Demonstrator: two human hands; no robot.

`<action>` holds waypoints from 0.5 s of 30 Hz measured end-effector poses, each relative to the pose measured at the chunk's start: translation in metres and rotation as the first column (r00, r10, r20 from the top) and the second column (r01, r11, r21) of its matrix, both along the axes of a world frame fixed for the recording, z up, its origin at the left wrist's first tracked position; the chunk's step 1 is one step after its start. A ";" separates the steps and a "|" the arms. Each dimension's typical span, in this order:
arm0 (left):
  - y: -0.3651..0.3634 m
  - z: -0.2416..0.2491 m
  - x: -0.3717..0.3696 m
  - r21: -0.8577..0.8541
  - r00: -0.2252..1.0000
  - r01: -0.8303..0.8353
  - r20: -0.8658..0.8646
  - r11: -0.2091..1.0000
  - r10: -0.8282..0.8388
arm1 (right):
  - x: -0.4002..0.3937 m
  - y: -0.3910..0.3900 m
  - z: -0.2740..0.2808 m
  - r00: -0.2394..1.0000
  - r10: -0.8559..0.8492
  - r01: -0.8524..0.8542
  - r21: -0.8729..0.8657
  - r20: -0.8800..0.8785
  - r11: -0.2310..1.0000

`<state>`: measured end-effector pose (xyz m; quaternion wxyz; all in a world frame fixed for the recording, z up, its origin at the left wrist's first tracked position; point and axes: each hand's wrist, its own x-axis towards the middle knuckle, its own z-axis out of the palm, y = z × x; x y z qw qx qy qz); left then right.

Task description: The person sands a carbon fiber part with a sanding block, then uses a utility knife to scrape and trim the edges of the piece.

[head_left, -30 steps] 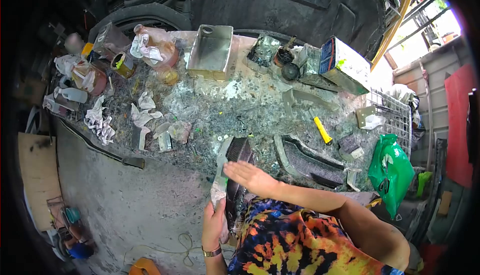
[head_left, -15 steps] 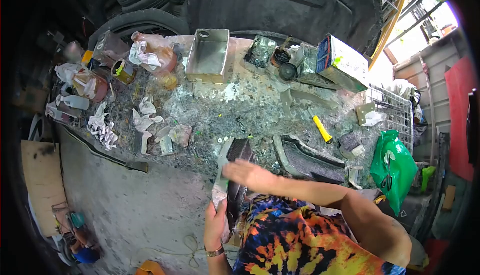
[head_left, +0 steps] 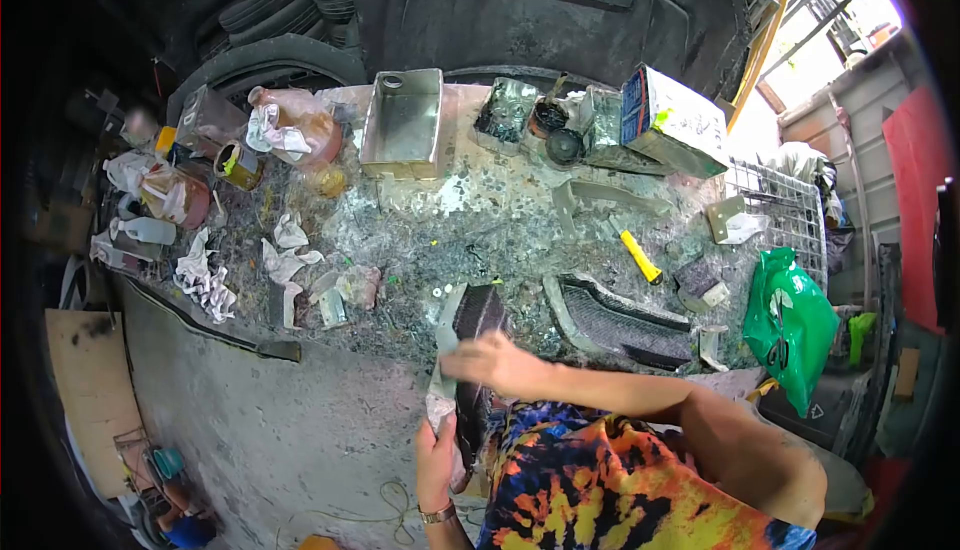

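Note:
A dark woven-textured part with a pale grey edge (head_left: 480,312) lies across the front edge of the workbench. My left hand (head_left: 436,458) is wrapped round its lower pale end, thumb on top. Over the middle of the part is my right hand (head_left: 492,365), touching the grey edge, its fingers bent and blurred; whether they hold anything cannot be made out. To the right lies a second curved dark part with a pale rim (head_left: 620,322). Small white rings (head_left: 442,291) are beside the first part's top end.
The workbench (head_left: 390,235) bears a metal tin (head_left: 402,125), a yellow-handled tool (head_left: 640,257), crumpled paper (head_left: 204,278) and dark-stained containers (head_left: 507,115). A green bag (head_left: 790,328) with scissors (head_left: 778,345) is at the right, near a wire grid (head_left: 790,200).
My right hand has moved slightly down along the part, and its fingers, flatter before, are now bent. My left hand keeps its grip. The head view has shifted a little.

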<state>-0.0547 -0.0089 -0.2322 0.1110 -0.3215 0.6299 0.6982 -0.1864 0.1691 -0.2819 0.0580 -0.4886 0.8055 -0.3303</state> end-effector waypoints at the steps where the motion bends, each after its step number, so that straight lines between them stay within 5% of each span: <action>1: -0.002 -0.002 0.000 -0.020 0.999 0.042 0.007 0.999 -0.042 | 0.008 0.003 0.018 0.995 0.094 -0.092 -0.041 0.035 0.995; 5: 0.000 0.005 -0.004 -0.030 0.995 0.096 -0.003 0.995 -0.097 | -0.018 0.003 -0.028 0.983 -0.183 0.181 0.142 0.000 0.973; 8: -0.003 0.007 -0.006 -0.084 0.986 0.164 -0.011 0.983 -0.166 | 0.012 0.003 0.013 0.999 -0.004 0.005 0.012 -0.040 1.000; 12: 0.004 0.006 -0.008 0.012 0.998 0.064 -0.006 0.998 -0.063 | -0.009 -0.002 -0.023 0.973 -0.228 0.230 0.202 -0.034 0.952; 15: 0.000 0.000 -0.009 -0.036 0.993 0.108 -0.036 0.993 -0.110 | 0.017 -0.002 0.012 0.998 -0.060 0.060 -0.027 0.007 0.998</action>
